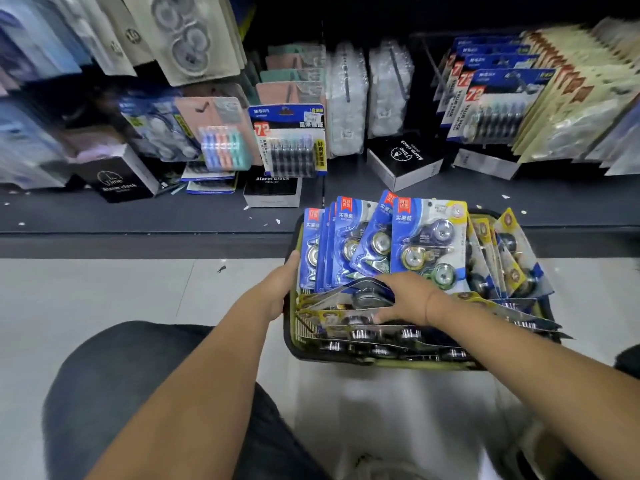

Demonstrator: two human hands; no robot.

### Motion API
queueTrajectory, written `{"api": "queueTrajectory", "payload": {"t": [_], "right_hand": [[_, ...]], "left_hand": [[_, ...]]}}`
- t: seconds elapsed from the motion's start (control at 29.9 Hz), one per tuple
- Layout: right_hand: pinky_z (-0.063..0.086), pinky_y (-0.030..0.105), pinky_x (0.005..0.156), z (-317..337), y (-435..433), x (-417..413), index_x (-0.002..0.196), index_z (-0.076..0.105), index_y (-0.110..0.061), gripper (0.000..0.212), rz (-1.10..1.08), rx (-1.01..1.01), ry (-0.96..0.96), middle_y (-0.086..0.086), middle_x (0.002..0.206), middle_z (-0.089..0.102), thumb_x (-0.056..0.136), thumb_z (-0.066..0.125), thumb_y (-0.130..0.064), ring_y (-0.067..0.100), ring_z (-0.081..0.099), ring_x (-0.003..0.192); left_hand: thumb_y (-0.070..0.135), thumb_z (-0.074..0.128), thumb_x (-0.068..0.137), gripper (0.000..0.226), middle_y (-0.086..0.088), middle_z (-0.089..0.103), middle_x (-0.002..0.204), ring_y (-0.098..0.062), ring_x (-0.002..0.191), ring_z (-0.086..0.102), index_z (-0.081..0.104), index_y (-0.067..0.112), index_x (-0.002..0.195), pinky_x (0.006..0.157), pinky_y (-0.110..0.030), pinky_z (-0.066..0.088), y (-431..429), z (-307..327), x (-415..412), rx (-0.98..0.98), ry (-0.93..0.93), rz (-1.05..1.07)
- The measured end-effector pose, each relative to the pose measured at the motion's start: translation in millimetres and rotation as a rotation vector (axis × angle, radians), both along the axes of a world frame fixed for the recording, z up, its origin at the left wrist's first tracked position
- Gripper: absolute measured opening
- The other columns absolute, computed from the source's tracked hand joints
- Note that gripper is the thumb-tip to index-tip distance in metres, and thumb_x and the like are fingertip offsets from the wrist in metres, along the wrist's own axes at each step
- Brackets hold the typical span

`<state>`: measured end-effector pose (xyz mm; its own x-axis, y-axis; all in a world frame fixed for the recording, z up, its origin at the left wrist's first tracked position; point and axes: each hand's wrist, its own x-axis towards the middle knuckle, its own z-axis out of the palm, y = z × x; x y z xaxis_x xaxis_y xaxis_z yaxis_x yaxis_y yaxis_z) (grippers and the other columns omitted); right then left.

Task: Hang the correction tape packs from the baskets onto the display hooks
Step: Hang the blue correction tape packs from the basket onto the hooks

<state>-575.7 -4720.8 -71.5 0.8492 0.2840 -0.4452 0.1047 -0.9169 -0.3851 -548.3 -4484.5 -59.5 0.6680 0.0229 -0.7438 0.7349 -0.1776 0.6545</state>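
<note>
Just right of centre, a dark basket (290, 327) with olive mesh walls sits on the pale tiled floor (104, 289), its far end against the base of a low dark shelf (138, 213). It is crammed with correction tape packs (424, 244). Blue-carded ones stand upright in a row along the back, each showing three round tape dispensers under clear plastic. Yellow-edged ones lean at the right side and lie flat in overlapping layers across the front.

The person's left hand (282, 289) holds the basket's left rim, thumb pointing up along the wall beside the outermost blue pack, the other fingers out of sight. The right hand (407, 299) reaches in from the right, palm down, fingers spread over the flat packs at the front and the thumb against a card edge. Whether it grips a pack or only rests there cannot be told.

On the shelf behind stand black alarm clock boxes (403, 161). Above them hang rows of carded stationery (292, 140), some blurred. A knee in dark trousers (121, 393) fills the lower left.
</note>
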Motion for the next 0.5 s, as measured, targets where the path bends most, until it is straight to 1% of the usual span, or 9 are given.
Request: {"api": "queueTrajectory", "payload": {"t": [0.1, 0.17, 0.2, 0.27, 0.33, 0.37, 0.4, 0.43, 0.5], "right_hand": [[0.043, 0.030, 0.090, -0.1, -1.5, 2.4, 0.145, 0.044, -0.020, 0.083, 0.015, -0.013, -0.036, 0.007, 0.133, 0.060, 0.076, 0.076, -0.052, 0.026, 0.055, 0.119], [0.042, 0.028, 0.086, 1.1, -2.7, -1.1, 0.143, 0.046, -0.019, 0.079, 0.022, -0.011, -0.042, 0.006, 0.131, 0.060, 0.077, 0.075, -0.051, 0.026, 0.055, 0.119], [0.040, 0.027, 0.081, 3.8, -3.9, -3.7, 0.137, 0.051, -0.018, 0.072, 0.020, 0.005, -0.054, 0.006, 0.124, 0.063, 0.077, 0.076, -0.051, 0.026, 0.056, 0.115], [0.039, 0.026, 0.072, 17.2, -10.3, -6.0, 0.115, 0.061, -0.018, 0.052, -0.022, 0.127, -0.085, 0.000, 0.098, 0.065, 0.075, 0.079, -0.047, 0.024, 0.059, 0.096], [0.049, 0.029, 0.076, 42.0, -23.0, -0.2, 0.108, 0.065, -0.017, 0.045, -0.092, 0.320, -0.079, -0.006, 0.092, 0.068, 0.073, 0.082, -0.041, 0.018, 0.062, 0.088], [0.052, 0.027, 0.078, 56.6, -31.1, 5.6, 0.105, 0.067, -0.021, 0.042, -0.134, 0.411, -0.076, -0.011, 0.092, 0.071, 0.071, 0.083, -0.039, 0.012, 0.065, 0.087], [0.053, 0.020, 0.075, 71.9, -38.9, 11.1, 0.099, 0.067, -0.026, 0.037, -0.181, 0.504, -0.083, -0.016, 0.089, 0.073, 0.069, 0.084, -0.040, 0.003, 0.067, 0.084], [0.052, 0.012, 0.069, 84.9, -45.8, 16.2, 0.095, 0.066, -0.030, 0.035, -0.240, 0.603, -0.102, -0.021, 0.088, 0.073, 0.066, 0.083, -0.041, -0.004, 0.067, 0.081], [0.051, 0.010, 0.063, 99.9, -55.7, 23.6, 0.098, 0.067, -0.028, 0.038, -0.427, 0.866, -0.146, -0.020, 0.094, 0.074, 0.064, 0.079, -0.038, -0.004, 0.069, 0.079]], "left_hand": [[0.065, 0.033, 0.102, 0.059, -0.001, 0.080, 0.094, -0.012, 0.077, 0.076, 0.071, 0.020, 0.107, 0.073, -0.031, 0.053, 2.8, 2.5, -2.9, -0.024, -0.019, -0.004], [0.066, 0.033, 0.101, 0.059, 0.003, 0.080, 0.086, -0.010, 0.073, 0.076, 0.071, 0.021, 0.107, 0.071, -0.030, 0.052, 1.9, 3.4, -5.5, -0.003, -0.049, 0.001], [0.066, 0.034, 0.101, 0.059, 0.003, 0.080, 0.084, -0.010, 0.071, 0.076, 0.071, 0.021, 0.105, 0.071, -0.030, 0.051, 0.5, 4.7, -6.0, 0.004, -0.048, 0.010], [0.066, 0.032, 0.101, 0.063, -0.001, 0.080, 0.086, -0.013, 0.073, 0.076, 0.072, 0.018, 0.108, 0.072, -0.032, 0.052, -1.7, 2.8, -5.1, -0.037, -0.022, 0.056], [0.064, 0.029, 0.103, 0.068, -0.007, 0.079, 0.093, -0.021, 0.083, 0.075, 0.071, 0.013, 0.118, 0.075, -0.033, 0.055, -0.9, -0.6, -6.1, -0.079, 0.005, 0.121], [0.064, 0.028, 0.103, 0.069, -0.009, 0.079, 0.094, -0.023, 0.085, 0.074, 0.070, 0.012, 0.121, 0.074, -0.033, 0.056, 0.9, -3.2, -7.7, -0.114, 0.013, 0.178], [0.064, 0.027, 0.103, 0.070, -0.010, 0.078, 0.098, -0.023, 0.086, 0.074, 0.069, 0.011, 0.121, 0.072, -0.033, 0.057, 2.7, -5.4, -9.0, -0.148, 0.013, 0.238], [0.064, 0.026, 0.103, 0.070, -0.011, 0.077, 0.107, -0.023, 0.092, 0.073, 0.066, 0.010, 0.122, 0.076, -0.034, 0.057, 3.6, -6.0, -11.0, -0.160, 0.001, 0.282], [0.064, 0.025, 0.103, 0.069, -0.011, 0.062, 0.139, -0.023, 0.117, 0.061, 0.058, 0.011, 0.130, 0.099, -0.037, 0.045, 3.1, 1.3, -11.8, -0.091, -0.055, 0.316]]}}
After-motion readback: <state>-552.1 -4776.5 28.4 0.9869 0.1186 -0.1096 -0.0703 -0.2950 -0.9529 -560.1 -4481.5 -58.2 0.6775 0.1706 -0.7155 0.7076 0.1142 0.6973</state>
